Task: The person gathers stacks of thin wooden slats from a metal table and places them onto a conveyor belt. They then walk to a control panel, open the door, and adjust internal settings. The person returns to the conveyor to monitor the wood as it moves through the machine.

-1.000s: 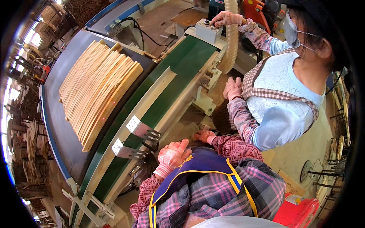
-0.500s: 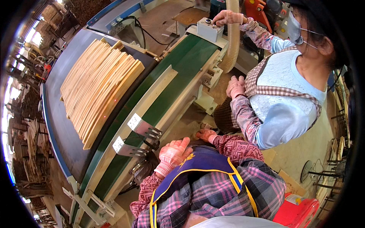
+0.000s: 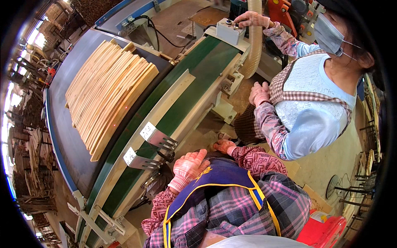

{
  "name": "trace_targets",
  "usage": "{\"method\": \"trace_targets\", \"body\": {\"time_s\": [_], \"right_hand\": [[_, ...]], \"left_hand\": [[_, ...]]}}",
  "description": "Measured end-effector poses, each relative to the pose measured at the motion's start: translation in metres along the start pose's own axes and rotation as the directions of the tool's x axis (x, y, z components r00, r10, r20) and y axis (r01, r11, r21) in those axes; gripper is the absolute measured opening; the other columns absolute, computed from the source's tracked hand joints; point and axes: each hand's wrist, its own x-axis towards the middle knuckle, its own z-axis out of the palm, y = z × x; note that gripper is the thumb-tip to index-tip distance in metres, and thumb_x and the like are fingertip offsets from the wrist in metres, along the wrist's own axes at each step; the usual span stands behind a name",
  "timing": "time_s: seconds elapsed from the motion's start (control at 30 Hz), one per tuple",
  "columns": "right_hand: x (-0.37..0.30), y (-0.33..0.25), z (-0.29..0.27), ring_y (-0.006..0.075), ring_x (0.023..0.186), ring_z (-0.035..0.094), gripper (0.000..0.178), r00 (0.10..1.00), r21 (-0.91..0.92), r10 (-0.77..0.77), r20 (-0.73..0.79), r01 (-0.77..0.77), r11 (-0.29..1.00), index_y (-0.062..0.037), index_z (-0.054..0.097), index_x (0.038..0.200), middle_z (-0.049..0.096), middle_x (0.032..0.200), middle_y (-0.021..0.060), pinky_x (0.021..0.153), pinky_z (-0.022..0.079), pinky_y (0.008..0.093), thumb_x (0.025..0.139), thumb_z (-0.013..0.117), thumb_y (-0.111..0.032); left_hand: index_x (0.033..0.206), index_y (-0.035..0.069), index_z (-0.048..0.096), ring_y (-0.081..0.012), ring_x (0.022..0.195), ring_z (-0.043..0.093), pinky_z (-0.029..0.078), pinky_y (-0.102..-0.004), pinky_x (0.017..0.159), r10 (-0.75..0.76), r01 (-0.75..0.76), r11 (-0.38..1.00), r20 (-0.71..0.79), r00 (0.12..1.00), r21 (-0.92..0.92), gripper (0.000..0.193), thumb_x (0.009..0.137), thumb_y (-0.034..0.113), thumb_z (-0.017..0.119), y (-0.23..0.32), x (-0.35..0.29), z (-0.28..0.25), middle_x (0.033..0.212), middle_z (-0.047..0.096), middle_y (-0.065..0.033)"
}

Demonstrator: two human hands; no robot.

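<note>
My left hand (image 3: 190, 168), in a pinkish knitted glove, rests against the front of my navy apron (image 3: 198, 186) beside the conveyor's near edge. It holds nothing, and its fingers lie stretched out. My right hand (image 3: 224, 146), in a similar glove, lies lower by my lap with its fingers extended; part of it is hidden behind my sleeve. Past the left hand runs a green conveyor belt (image 3: 202, 97) with a metal guide rail (image 3: 182, 89) and two slotted metal brackets (image 3: 142, 160). Beyond it, a stack of thin wooden strips (image 3: 109, 95) sits on a wide dark belt (image 3: 62, 111).
A masked co-worker (image 3: 314, 99) stands at the right, one gloved hand on the knobs of a white control box (image 3: 230, 32). A clear ribbed hose (image 3: 252, 53) hangs beside it. A red stool (image 3: 326, 229) is at lower right, and wood piles (image 3: 35, 165) stand far left.
The co-worker's head and upper body have shifted slightly right, and the face has turned more toward me. Both my hands stay where they were, and the wooden strips look unmoved.
</note>
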Motion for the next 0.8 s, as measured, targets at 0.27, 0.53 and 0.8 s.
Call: {"method": "trace_targets", "body": {"time_s": [0.27, 0.53, 0.8], "right_hand": [[-0.012, -0.026, -0.026, 0.0348, 0.127, 0.053, 0.040, 0.977, 0.274, 0.212, 0.027, -0.211, 0.938, -0.0200, 0.062, 0.127, 0.058, 0.134, 0.0144, 0.102, 0.045, 0.0443, 0.098, 0.042, -0.039], [0.008, -0.001, 0.009, 0.0350, 0.118, 0.059, 0.033, 0.993, 0.005, -0.021, -0.117, 0.022, 1.000, -0.0198, 0.061, 0.124, 0.060, 0.124, 0.0154, 0.093, 0.051, 0.0461, 0.096, 0.046, -0.030], [0.013, 0.010, 0.018, 0.0360, 0.117, 0.060, 0.035, 0.991, 0.035, -0.026, -0.134, 0.031, 0.999, -0.0187, 0.059, 0.128, 0.060, 0.126, 0.0159, 0.092, 0.052, 0.0464, 0.096, 0.047, -0.026]], "left_hand": [[0.132, 0.013, 0.055, -0.0321, 0.104, 0.062, 0.052, -0.0444, 0.084, -0.008, 0.007, 1.000, 0.066, 0.998, 0.012, 0.051, 0.093, 0.046, 0.057, -0.008, 0.001, 0.000, 0.111, 0.066, -0.0120], [0.129, 0.014, 0.057, -0.0315, 0.099, 0.064, 0.053, -0.0441, 0.080, 0.024, -0.023, 0.999, -0.029, 0.999, 0.031, 0.052, 0.091, 0.048, 0.061, -0.010, 0.002, 0.005, 0.104, 0.067, -0.0108], [0.130, 0.014, 0.055, -0.0323, 0.101, 0.064, 0.053, -0.0445, 0.081, 0.018, -0.019, 0.999, 0.027, 0.999, 0.034, 0.050, 0.092, 0.046, 0.060, -0.006, 0.008, -0.001, 0.110, 0.067, -0.0114]]}}
